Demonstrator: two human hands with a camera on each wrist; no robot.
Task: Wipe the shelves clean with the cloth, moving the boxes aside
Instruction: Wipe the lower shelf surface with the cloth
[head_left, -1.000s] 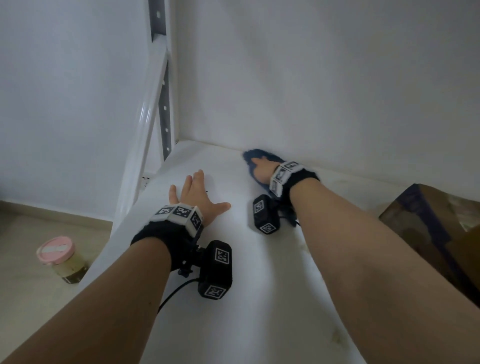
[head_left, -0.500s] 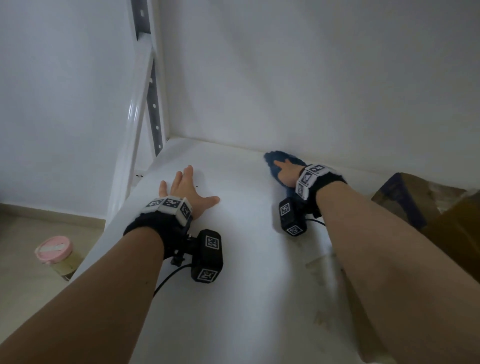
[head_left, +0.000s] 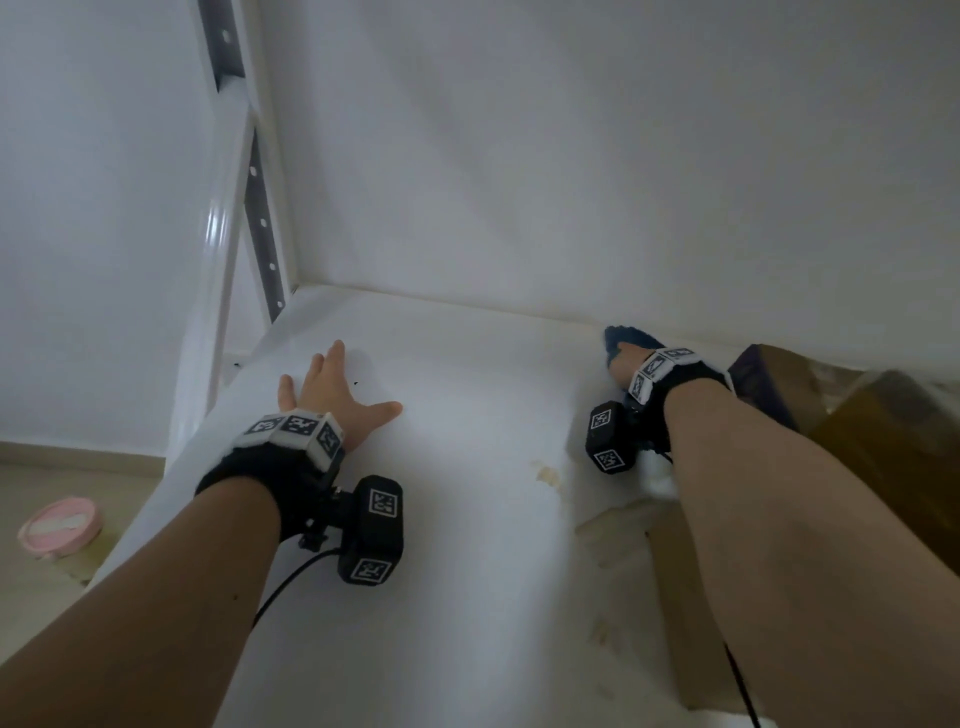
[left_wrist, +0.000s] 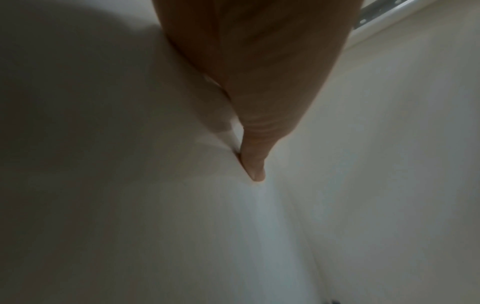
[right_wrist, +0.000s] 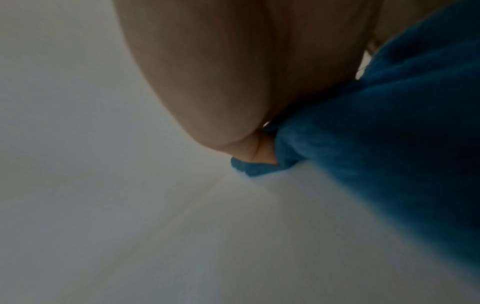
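Observation:
My left hand (head_left: 332, 389) lies flat on the white shelf (head_left: 467, 545) with its fingers spread and nothing in it. In the left wrist view one finger (left_wrist: 254, 164) touches the shelf surface. My right hand (head_left: 621, 358) presses on the blue cloth (head_left: 631, 335) at the back of the shelf, close to the wall. In the right wrist view the bunched cloth (right_wrist: 389, 144) lies under my right hand (right_wrist: 233, 82). Brown cardboard boxes (head_left: 883, 441) stand just right of that hand, partly hidden by my forearm.
A flat piece of cardboard (head_left: 670, 571) lies on the shelf under my right forearm, with a yellowish stain (head_left: 548, 475) beside it. The shelf's perforated upright (head_left: 260, 208) rises at the back left corner. A pink-lidded jar (head_left: 60, 525) stands on the floor at the left.
My right hand has slid the cloth to the right along the back wall, nearer the boxes. My left hand has stayed flat in the same spot.

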